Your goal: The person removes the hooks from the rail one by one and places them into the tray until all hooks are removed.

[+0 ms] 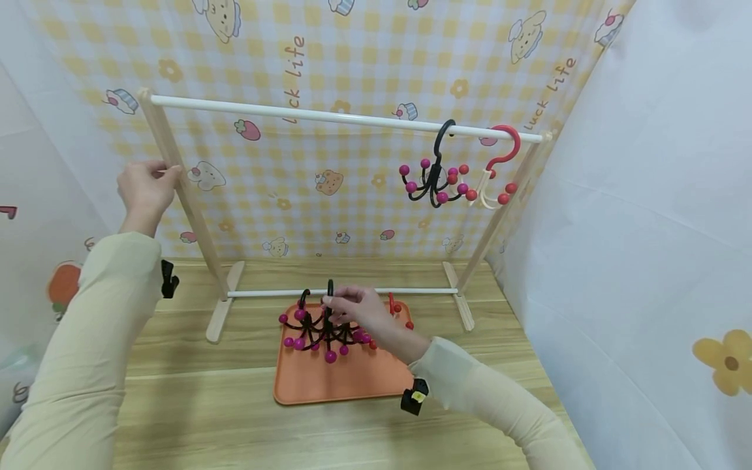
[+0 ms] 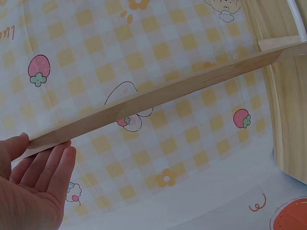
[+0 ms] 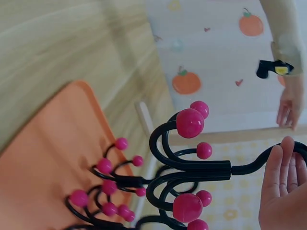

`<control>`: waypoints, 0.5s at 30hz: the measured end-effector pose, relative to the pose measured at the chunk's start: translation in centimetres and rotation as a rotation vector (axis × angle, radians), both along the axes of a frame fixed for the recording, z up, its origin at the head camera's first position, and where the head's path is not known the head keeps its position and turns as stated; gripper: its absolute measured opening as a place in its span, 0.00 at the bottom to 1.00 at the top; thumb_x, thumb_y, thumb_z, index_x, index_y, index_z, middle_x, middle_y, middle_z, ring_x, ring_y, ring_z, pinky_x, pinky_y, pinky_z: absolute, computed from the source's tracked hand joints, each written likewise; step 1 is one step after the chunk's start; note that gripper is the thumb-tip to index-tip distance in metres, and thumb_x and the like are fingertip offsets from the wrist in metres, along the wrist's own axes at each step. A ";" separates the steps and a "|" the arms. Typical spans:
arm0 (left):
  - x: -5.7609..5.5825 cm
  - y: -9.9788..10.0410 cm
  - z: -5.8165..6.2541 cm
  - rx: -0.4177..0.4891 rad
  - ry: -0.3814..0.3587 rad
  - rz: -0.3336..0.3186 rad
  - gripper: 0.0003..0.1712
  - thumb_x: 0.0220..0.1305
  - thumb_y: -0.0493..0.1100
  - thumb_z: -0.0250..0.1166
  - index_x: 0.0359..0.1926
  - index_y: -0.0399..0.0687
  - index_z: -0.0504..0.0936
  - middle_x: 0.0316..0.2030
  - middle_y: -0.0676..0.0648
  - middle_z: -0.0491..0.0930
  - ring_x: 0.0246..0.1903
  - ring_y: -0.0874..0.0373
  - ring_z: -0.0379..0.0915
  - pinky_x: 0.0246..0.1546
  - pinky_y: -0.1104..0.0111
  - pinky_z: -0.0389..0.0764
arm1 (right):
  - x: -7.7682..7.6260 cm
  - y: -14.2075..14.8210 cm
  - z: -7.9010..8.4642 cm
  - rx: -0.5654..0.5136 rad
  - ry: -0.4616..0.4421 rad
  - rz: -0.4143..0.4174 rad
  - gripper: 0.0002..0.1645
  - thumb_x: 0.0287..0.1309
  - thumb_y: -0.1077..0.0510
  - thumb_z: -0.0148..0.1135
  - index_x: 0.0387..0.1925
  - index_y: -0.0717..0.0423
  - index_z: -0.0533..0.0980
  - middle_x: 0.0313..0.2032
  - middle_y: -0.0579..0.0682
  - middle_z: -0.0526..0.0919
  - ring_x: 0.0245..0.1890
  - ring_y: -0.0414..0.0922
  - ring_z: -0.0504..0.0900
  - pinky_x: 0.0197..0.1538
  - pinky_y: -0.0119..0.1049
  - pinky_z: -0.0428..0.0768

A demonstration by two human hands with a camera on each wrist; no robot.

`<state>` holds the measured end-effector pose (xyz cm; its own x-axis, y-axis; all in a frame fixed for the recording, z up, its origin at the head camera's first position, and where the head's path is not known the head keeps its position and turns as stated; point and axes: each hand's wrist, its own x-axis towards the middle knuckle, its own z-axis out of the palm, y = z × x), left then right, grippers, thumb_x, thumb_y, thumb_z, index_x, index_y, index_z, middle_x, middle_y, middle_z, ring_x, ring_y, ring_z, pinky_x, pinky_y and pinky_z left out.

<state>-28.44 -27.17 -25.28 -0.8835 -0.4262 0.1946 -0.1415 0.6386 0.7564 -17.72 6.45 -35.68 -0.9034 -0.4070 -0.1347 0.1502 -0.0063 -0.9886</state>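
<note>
My left hand (image 1: 147, 189) grips the left wooden post (image 1: 196, 219) of a hanging rack, thumb on one side and fingers on the other, as the left wrist view shows. Over an orange tray (image 1: 346, 382), my right hand (image 1: 365, 314) holds a black claw-shaped hook hanger (image 3: 206, 171) with magenta ball tips by its hook stem. In the right wrist view this hanger stands out in front of other black hangers (image 3: 129, 181) lying on the tray. Partly behind the right hand is a hanger with a red hook (image 1: 391, 302) and red balls.
From the rack's white top rail (image 1: 282, 113) hang a black hanger (image 1: 433, 179) with magenta balls and a red-hooked white hanger (image 1: 485, 189), both toward the right end. A lower white rail (image 1: 252, 294) runs behind the tray. A patterned cloth (image 1: 329, 150) backs the wooden table (image 1: 194, 405).
</note>
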 end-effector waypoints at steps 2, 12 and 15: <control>0.0 0.0 0.0 0.003 -0.003 0.000 0.29 0.63 0.54 0.47 0.57 0.38 0.69 0.51 0.36 0.70 0.56 0.44 0.53 0.52 0.57 0.58 | 0.4 -0.2 -0.7 0.005 0.006 0.015 0.11 0.54 0.60 0.59 0.35 0.65 0.74 0.36 0.62 0.79 0.28 0.48 0.78 0.41 0.46 0.75; 0.1 0.0 0.1 0.013 -0.006 -0.021 0.30 0.63 0.54 0.46 0.57 0.37 0.67 0.51 0.35 0.69 0.58 0.43 0.49 0.55 0.56 0.54 | 1.8 -1.9 -4.5 -0.023 0.005 0.055 0.11 0.53 0.61 0.59 0.37 0.66 0.75 0.32 0.57 0.80 0.26 0.44 0.79 0.38 0.41 0.76; 0.1 0.0 0.1 0.012 -0.003 -0.024 0.30 0.63 0.54 0.46 0.57 0.36 0.67 0.51 0.34 0.69 0.58 0.44 0.49 0.54 0.56 0.55 | 2.1 -2.4 -5.4 -0.026 0.007 0.061 0.12 0.53 0.60 0.59 0.36 0.66 0.76 0.33 0.57 0.81 0.27 0.45 0.79 0.37 0.39 0.77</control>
